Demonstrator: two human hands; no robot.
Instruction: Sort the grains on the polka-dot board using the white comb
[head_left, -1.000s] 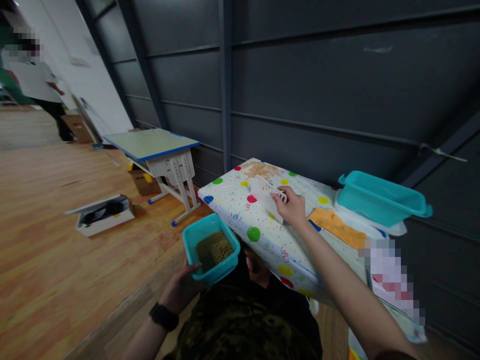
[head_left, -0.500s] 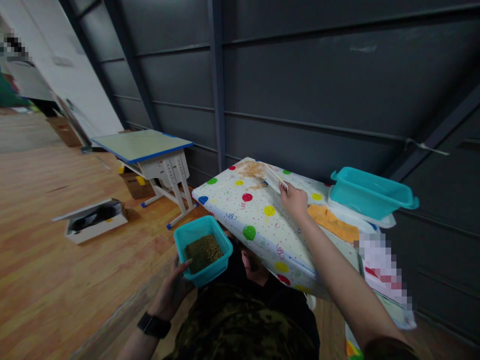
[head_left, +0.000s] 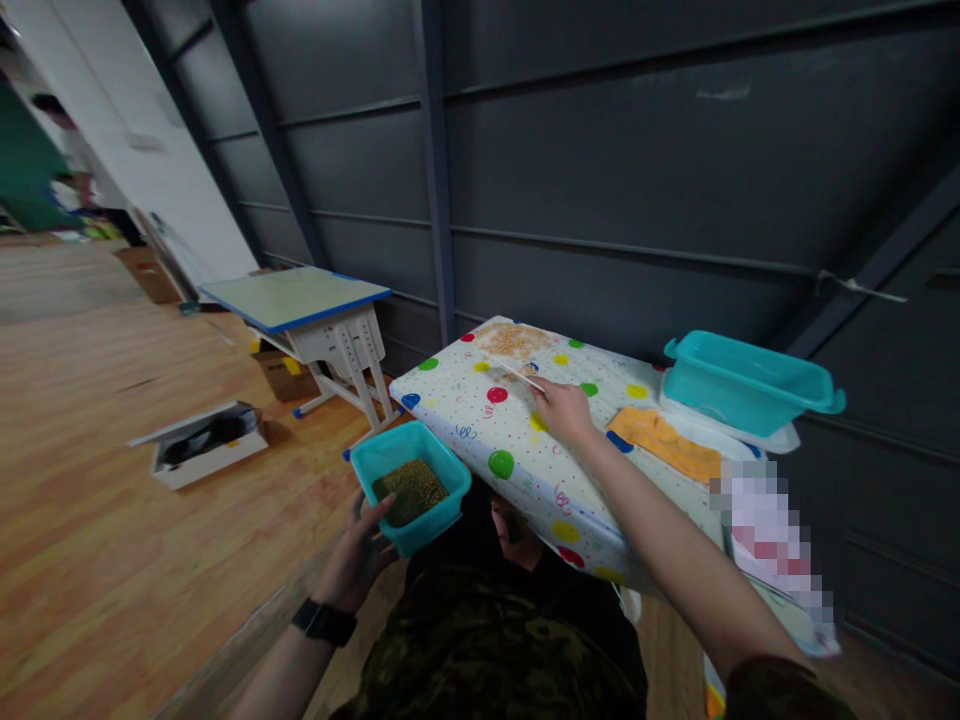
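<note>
My left hand (head_left: 354, 555) grips the near-left wall of a teal plastic container (head_left: 439, 520), its thumb over the rim. Inside lie small grains (head_left: 412, 492), some golden, some dark greenish. The container is held off the table's front edge, tilted slightly. My right hand (head_left: 564, 410) is closed on the near end of a thin white flat tool (head_left: 510, 372), whose exact kind I cannot make out. The tool reaches over the tablecloth (head_left: 517, 440), in front of a spread of tan grains (head_left: 514, 340) at the table's far left corner.
Further right stand an empty-looking teal bin (head_left: 750, 385) on a white lid and a folded orange cloth (head_left: 667, 442). A desk (head_left: 300, 295) and an open white box (head_left: 214, 450) are to the left. A dark panel wall (head_left: 600, 150) backs the table. A person (head_left: 82, 160) is far off.
My right hand has moved left and toward me, and the white tool has turned from broadside to nearly edge-on. The left hand still holds the container; the view has shifted slightly.
</note>
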